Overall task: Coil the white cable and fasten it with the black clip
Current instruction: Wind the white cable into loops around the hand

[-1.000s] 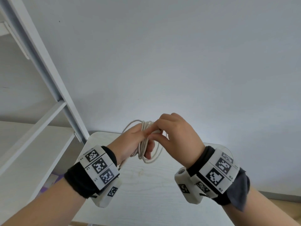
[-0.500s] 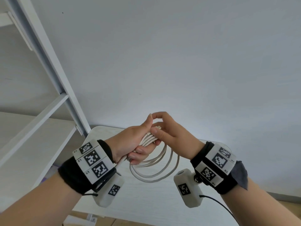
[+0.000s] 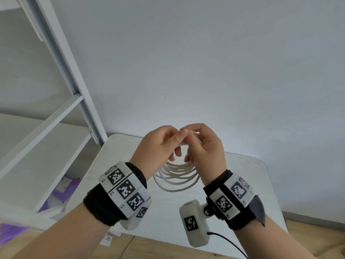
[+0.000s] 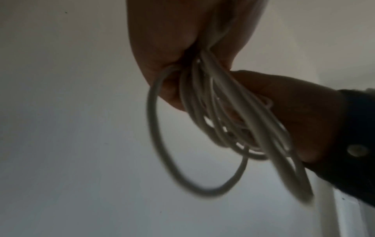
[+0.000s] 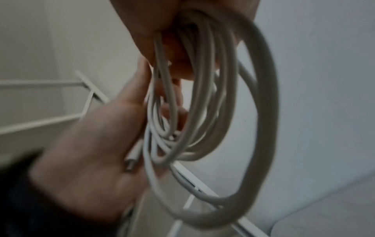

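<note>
The white cable hangs in several loops above the small white table, its top gathered between both hands. My left hand grips the bundle from the left with curled fingers. My right hand pinches the same bundle from the right, thumb and fingers meeting the left hand's. In the left wrist view the cable loops dangle below the fist. In the right wrist view the loops hang wide, and a plug end lies against the left palm. No black clip shows in any view.
A white shelving frame slants up at the left, with a shelf board beneath it. Something purple lies low at the left. A plain wall fills the background. Wooden floor shows past the table's right edge.
Both hands have lifted the coil slightly and turned palms inward. The right hand has shifted from touching the bundle's top to pinching it beside the left hand; the loops hang lower.
</note>
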